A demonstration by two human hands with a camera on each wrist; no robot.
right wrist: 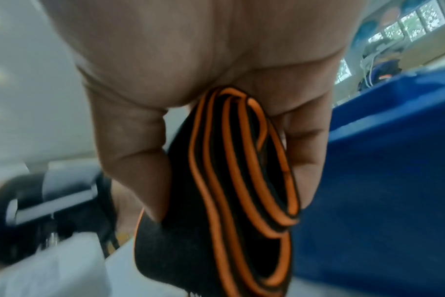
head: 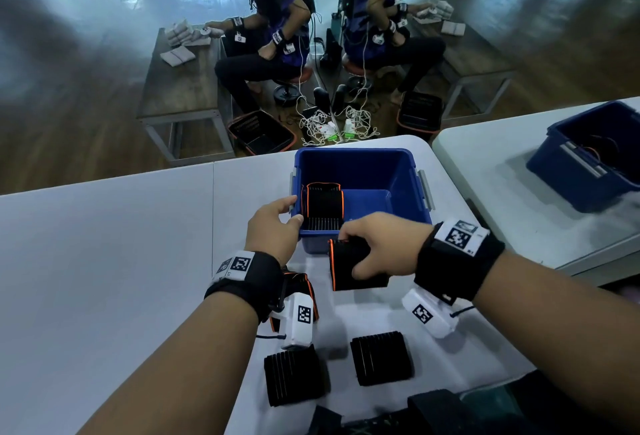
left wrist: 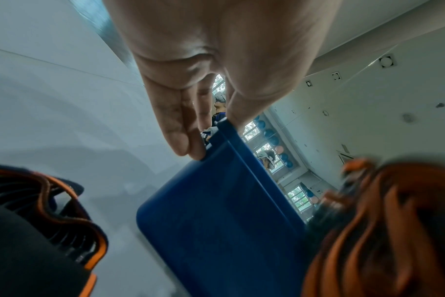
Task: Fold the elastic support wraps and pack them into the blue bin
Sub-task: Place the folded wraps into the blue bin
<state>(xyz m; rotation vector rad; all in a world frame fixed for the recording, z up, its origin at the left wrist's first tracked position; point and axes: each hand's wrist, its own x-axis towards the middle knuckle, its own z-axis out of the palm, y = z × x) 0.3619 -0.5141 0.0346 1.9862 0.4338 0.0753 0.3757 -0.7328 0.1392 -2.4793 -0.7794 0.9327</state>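
Observation:
The blue bin (head: 363, 168) stands on the white table, with one folded black wrap with orange trim (head: 323, 204) upright against its left wall. My left hand (head: 294, 214) pinches the bin's near-left rim, thumb inside and fingers (left wrist: 186, 140) on the outer wall (left wrist: 216, 221). My right hand (head: 360, 254) grips another folded wrap (head: 346, 270) just in front of the bin's near wall (right wrist: 381, 180); thumb and fingers clamp its orange-edged layers (right wrist: 191, 251). Two folded wraps (head: 294, 377) (head: 381, 358) lie nearer to me. An unfolded wrap (head: 303, 282) lies under my left wrist.
A second blue bin (head: 588, 164) sits on the neighbouring table at the right. Dark gear (head: 433, 410) lies at the near table edge. Bare table top (head: 104, 278) spreads to the left. Beyond the table a person sits at a wooden bench, mirrored.

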